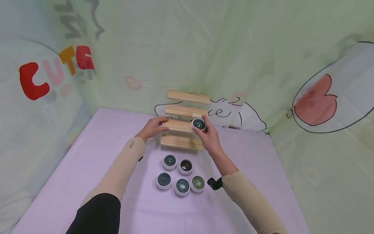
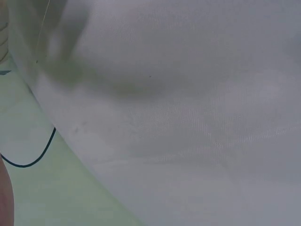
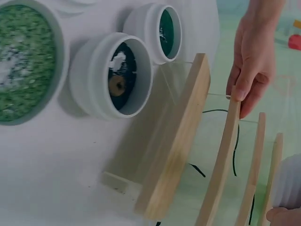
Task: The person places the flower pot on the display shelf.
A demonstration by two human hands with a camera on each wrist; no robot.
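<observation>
On a lilac cloth-covered table (image 1: 248, 201), head view, the left hand (image 1: 153, 127) pinches a four-slat pale-wood rack (image 1: 181, 142); the right hand (image 1: 211, 139) holds a round white dark-topped jar (image 1: 199, 124) near its right side. Left wrist: dim, probably the table. Right wrist: other white jars (image 3: 87, 77) beside the rack.
</observation>
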